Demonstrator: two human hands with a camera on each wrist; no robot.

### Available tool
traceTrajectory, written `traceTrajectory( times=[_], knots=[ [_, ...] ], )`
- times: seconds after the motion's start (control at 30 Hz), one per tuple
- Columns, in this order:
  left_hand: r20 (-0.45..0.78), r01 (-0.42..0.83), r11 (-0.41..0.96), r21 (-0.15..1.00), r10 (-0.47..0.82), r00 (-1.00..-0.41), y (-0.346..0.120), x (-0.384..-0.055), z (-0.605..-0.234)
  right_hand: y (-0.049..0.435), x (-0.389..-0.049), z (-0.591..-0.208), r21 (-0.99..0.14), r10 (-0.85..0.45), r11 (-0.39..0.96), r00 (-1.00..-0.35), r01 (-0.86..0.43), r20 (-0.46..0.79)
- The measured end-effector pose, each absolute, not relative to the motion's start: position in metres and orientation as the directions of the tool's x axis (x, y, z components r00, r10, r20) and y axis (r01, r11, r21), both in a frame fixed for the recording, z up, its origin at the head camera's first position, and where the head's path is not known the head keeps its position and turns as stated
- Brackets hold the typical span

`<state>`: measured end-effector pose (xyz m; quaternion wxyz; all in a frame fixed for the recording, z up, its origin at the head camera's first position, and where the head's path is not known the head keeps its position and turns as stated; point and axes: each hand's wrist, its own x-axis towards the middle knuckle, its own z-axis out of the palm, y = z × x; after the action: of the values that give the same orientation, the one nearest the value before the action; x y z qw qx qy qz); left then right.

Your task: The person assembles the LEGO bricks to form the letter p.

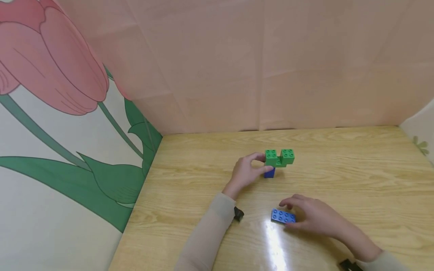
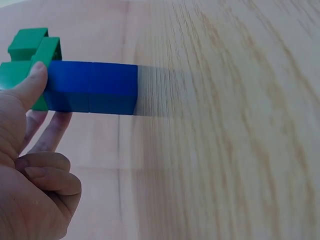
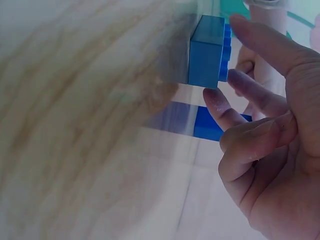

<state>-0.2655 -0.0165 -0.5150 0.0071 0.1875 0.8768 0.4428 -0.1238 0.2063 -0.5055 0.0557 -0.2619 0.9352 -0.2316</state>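
Note:
My left hand (image 1: 246, 172) pinches a toy-brick build between thumb and fingers. Its top is made of green bricks (image 1: 271, 157), two raised blocks with a lower gap between them. Under one side is a dark blue column (image 2: 92, 87), which looks to stand upright on the table. Nearer to me, a lighter blue building brick (image 1: 282, 216) lies flat with its studs up. My right hand (image 1: 315, 216) is around its right end, thumb and index finger spread. In the right wrist view, gaps show between these fingertips and the blue brick (image 3: 206, 57).
Both hands work over a wood-grain table (image 1: 190, 180). A pinkish cloth wall (image 1: 210, 75) rises along its far edge, and a tulip-printed panel (image 1: 68, 135) borders the left side. Glare (image 1: 275, 244) shines on the tabletop just below the loose brick.

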Motion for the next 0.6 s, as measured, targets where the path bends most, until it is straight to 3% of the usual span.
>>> traceTrajectory(
  times=[0.6],
  knots=[
    [0.156, 0.323, 0.53, 0.784, 0.334, -0.929, -0.0166, -0.2668, -0.5165, 0.2047, -0.1265, -0.5112, -0.44, -0.536, 0.762, -0.844, -0.476, -0.015]
  ],
)
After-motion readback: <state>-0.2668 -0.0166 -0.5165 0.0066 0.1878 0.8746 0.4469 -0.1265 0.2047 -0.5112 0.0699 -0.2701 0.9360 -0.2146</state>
